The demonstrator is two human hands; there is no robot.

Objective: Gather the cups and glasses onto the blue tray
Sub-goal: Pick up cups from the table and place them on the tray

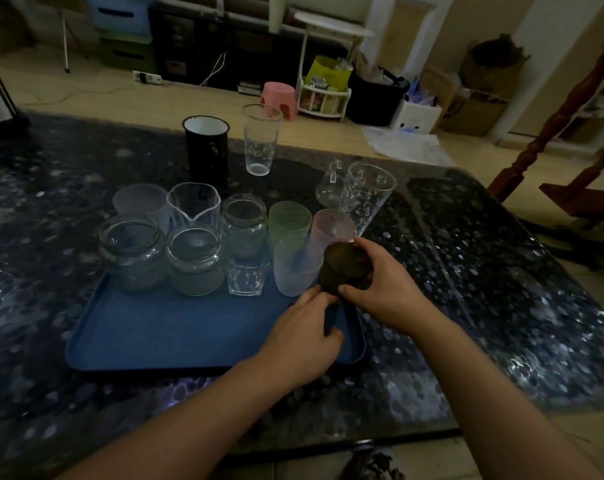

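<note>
The blue tray [162,327] lies on the dark table. Its far half holds several jars, a spouted glass beaker [194,206], frosted plastic cups and a small clear tumbler [248,279]. My right hand [385,289] grips a dark brown cup [345,268], tilted, over the tray's right edge. My left hand [302,336] rests on the tray's right part, fingertips touching the brown cup's base. A tall printed glass [366,199] and a small clear pitcher [330,188] stand off the tray to the right. A black enamel mug [207,150] and a tall clear glass [260,143] stand farther back.
The patterned glass-topped table [466,271] ends at the right and far side. Beyond it on the floor are a pink stool [279,98], a white rack [324,98] and boxes. A wooden chair leg [542,140] stands at the right.
</note>
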